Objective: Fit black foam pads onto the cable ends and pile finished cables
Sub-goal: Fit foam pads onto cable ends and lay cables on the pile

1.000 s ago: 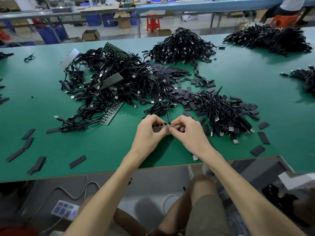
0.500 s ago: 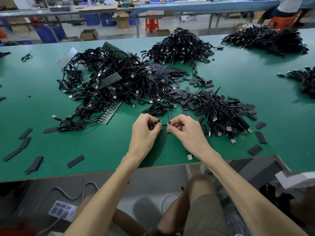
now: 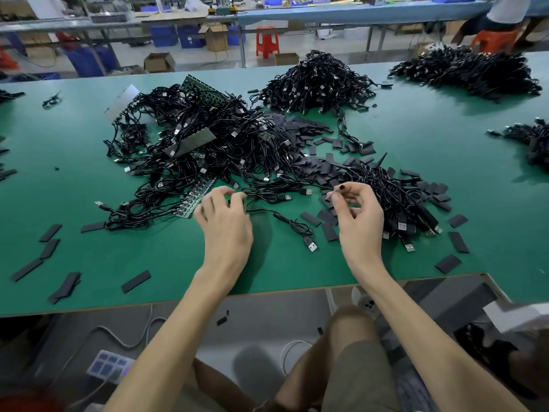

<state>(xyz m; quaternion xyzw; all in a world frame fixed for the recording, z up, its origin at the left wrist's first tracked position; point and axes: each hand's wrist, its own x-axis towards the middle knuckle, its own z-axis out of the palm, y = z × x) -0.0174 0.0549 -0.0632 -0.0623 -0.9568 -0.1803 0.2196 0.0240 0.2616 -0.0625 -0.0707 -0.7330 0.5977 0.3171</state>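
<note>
My left hand [image 3: 226,224] hovers low over the green table [image 3: 297,272] with its fingers curled round the end of a black cable [image 3: 292,224]. That cable trails right to a silver USB plug [image 3: 311,246]. A thin pale strip [image 3: 333,193] is pinched between the thumb and finger of my right hand [image 3: 358,217], raised just above the table. Loose black foam pads [image 3: 312,168] lie scattered between the hands and beyond. A small heap of cables [image 3: 398,200] sits right of my right hand. A big tangled cable pile [image 3: 202,156] lies beyond my left hand.
More cable heaps sit at the back centre [image 3: 318,81], back right [image 3: 469,69] and the right edge [image 3: 531,141]. Green circuit strips [image 3: 194,200] poke out of the tangle. Spare pads [image 3: 136,281] lie at the front left. The table's front edge [image 3: 267,292] runs just above my knees.
My hands were pressed together on one cable end and have drawn apart. The left hand moved left with the cable; the right lifted away holding the pale strip.
</note>
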